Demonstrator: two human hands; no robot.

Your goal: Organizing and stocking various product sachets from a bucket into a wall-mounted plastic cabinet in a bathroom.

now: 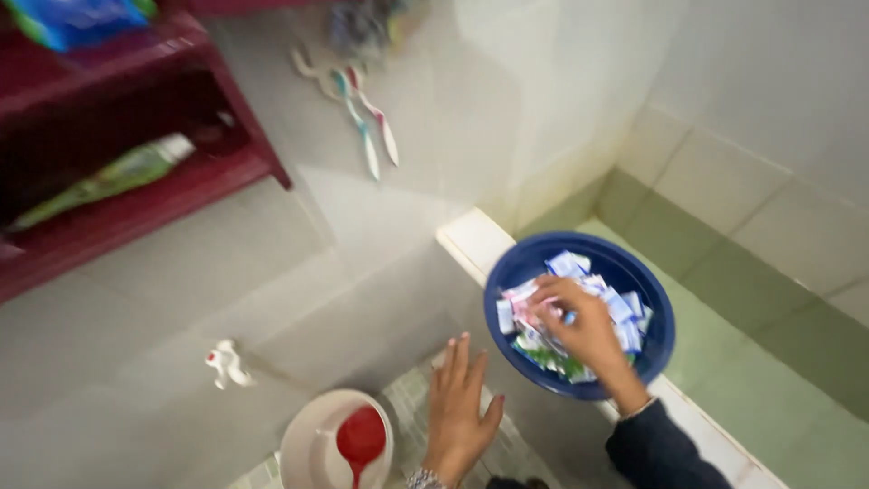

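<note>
Head cam: right hand (579, 326) in sachet bowl (656, 312), tiled ledge (475, 240).

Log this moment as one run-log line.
right hand: in blue bowl, on sachets | left hand: open, empty, over floor | red scoop in white bucket

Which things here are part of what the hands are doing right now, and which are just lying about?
In hand:
right hand, fingers among the small sachets
blue bowl holding them
left hand, open, holding nothing

Lying about:
toothbrushes hanging on the wall
green tube on the dark red shelf
white bucket with red scoop
white tap
</note>
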